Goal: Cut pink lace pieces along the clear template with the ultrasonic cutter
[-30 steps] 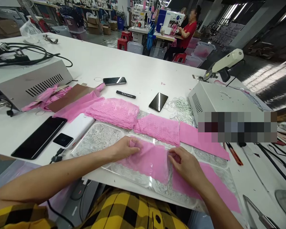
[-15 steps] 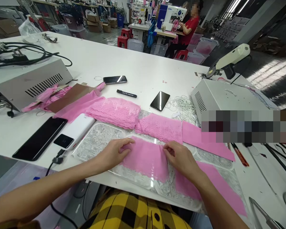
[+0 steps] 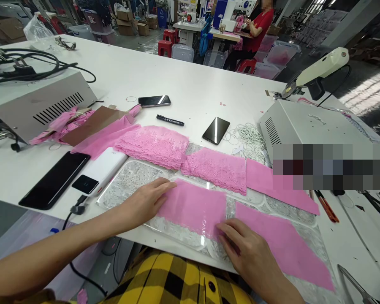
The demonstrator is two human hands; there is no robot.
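A flat pink fabric piece (image 3: pixel 193 207) lies on a grey marble-patterned mat (image 3: pixel 123 183) with a clear, shiny surface. My left hand (image 3: pixel 148 200) rests at its upper left edge, fingers stretched out and thumb apart. At the lower right corner, my right hand (image 3: pixel 253 253) has its fingertips and thumb closed on the fabric edge. To the right lies another pink fabric piece (image 3: pixel 285 240), cut at a slant. Behind them sit a stack of pink lace pieces (image 3: pixel 155 145), a smaller pink lace piece (image 3: pixel 215 169) and a plain pink piece (image 3: pixel 272 181).
A black phone (image 3: pixel 55 179) and a white power bank (image 3: pixel 104 169) lie at left. Further back are a marker (image 3: pixel 170 120), two phones and white elastic cord (image 3: pixel 250 139). Grey machine boxes (image 3: pixel 50 105) flank the table. A person in red sits at a sewing machine.
My right hand has moved down from the upper right corner of the fabric to its lower right corner. My left fingers have straightened at the upper left edge. The view has shifted slightly.
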